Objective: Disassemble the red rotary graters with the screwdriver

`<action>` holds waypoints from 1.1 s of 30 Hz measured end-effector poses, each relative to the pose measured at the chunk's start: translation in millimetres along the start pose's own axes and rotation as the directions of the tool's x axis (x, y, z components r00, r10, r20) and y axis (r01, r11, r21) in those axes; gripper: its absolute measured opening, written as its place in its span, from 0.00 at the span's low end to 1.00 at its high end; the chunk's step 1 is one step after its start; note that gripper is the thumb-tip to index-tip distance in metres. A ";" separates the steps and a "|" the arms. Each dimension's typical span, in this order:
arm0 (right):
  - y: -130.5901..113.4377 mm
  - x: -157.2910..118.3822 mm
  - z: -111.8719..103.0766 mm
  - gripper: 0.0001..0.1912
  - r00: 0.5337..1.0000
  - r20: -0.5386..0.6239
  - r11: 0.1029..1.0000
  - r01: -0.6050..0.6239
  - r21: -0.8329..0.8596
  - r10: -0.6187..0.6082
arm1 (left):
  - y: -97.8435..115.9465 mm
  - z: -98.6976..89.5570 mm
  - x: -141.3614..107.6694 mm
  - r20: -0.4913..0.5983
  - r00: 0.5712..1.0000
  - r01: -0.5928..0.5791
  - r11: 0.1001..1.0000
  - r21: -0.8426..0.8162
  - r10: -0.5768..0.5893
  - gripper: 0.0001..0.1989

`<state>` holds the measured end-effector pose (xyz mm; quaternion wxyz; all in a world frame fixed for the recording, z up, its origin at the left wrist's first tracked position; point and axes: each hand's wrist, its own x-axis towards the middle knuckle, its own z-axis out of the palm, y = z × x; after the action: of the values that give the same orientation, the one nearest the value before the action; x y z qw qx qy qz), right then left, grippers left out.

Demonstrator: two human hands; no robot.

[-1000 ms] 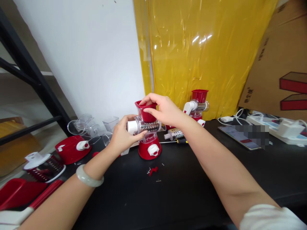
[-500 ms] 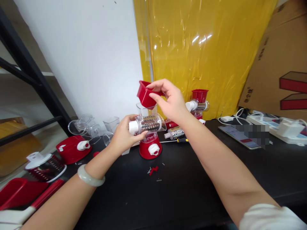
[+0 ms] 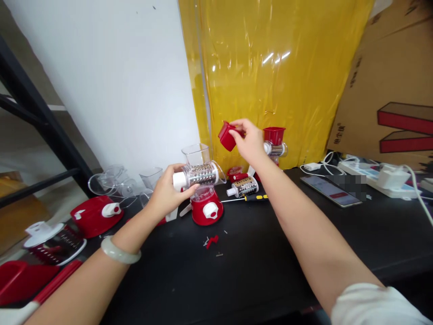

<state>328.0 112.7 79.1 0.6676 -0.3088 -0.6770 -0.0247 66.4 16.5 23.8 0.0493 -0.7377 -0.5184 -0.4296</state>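
The right hand [image 3: 251,142] pinches a red cup-like piece [image 3: 227,136] between the thumb and the fingers, and holds it tilted in the air. This piece is above and to the right of the clear hopper [image 3: 196,157], apart from it. The hopper tops the grater [image 3: 204,186], which stands upright on the bench [image 3: 257,271], nearer to its back edge than to its front edge. The left hand [image 3: 167,192] grips the grater at its white end [image 3: 179,181]. The metal drum [image 3: 205,174] has its long axis from left to right, rising slightly rightward. The left hand is nearer to the hopper.
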 end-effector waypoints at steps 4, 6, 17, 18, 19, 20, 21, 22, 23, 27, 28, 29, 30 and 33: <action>19.9 -19.5 23.0 0.08 0.972 0.196 0.991 -0.115 -0.074 0.128 | -1.4 0.9 0.5 0.002 1.000 0.021 1.000 -0.010 -0.021 0.31; 22.2 -29.3 31.3 0.09 0.927 0.345 0.984 -0.102 -0.149 0.148 | -1.5 1.2 0.6 0.002 1.000 0.023 1.000 -0.017 -0.023 0.31; 28.3 -61.6 55.4 0.11 0.666 0.727 0.963 0.051 -0.265 0.165 | 1.7 0.7 1.3 0.002 1.000 0.021 1.000 -0.015 -0.021 0.31; 29.3 -62.9 55.5 0.11 0.649 0.741 0.960 0.058 -0.273 0.172 | 1.6 0.7 1.3 0.000 1.000 0.021 1.000 -0.012 -0.021 0.31; 29.9 -64.0 54.9 0.11 0.635 0.751 0.956 0.065 -0.285 0.181 | 1.5 0.8 1.2 0.000 1.000 0.023 1.000 -0.011 -0.023 0.31; 30.1 -64.8 53.9 0.12 0.625 0.756 0.950 0.072 -0.303 0.193 | 1.4 0.8 1.1 0.000 1.000 0.027 1.000 -0.011 -0.027 0.31; 29.9 -65.4 52.7 0.12 0.618 0.758 0.943 0.079 -0.324 0.209 | 1.5 0.9 1.0 0.004 1.000 0.031 0.999 -0.013 -0.031 0.31; 29.5 -65.8 51.4 0.12 0.614 0.756 0.933 0.087 -0.349 0.226 | 1.7 1.0 0.9 0.005 0.999 0.035 0.999 -0.015 -0.035 0.31; 29.1 -66.1 50.2 0.12 0.611 0.754 0.923 0.094 -0.373 0.242 | 2.0 1.0 0.8 0.008 0.999 0.038 0.999 -0.017 -0.038 0.31; 28.6 -67.7 48.3 0.13 0.600 0.750 0.891 0.130 -0.435 0.279 | 3.3 1.1 0.5 0.009 0.999 0.045 0.999 -0.012 -0.045 0.31; 29.1 -68.4 48.4 0.14 0.596 0.751 0.885 0.139 -0.444 0.283 | 3.4 1.1 0.5 0.008 0.999 0.046 0.999 -0.012 -0.046 0.31; 29.8 -69.4 48.7 0.14 0.593 0.752 0.879 0.149 -0.452 0.286 | 3.3 1.1 0.5 0.009 0.999 0.044 0.999 -0.012 -0.044 0.31; 30.7 -70.5 48.9 0.15 0.591 0.753 0.874 0.157 -0.460 0.290 | 3.0 1.1 0.5 0.007 0.999 0.041 0.999 -0.013 -0.041 0.31; 33.1 -73.9 49.4 0.16 0.589 0.752 0.863 0.174 -0.475 0.295 | 1.9 1.2 0.4 0.004 0.999 0.034 0.999 -0.014 -0.034 0.31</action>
<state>293.0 133.1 -6.7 0.1840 -0.4718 -0.8616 -0.0336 68.7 16.6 24.0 0.0359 -0.7301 -0.5277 -0.4327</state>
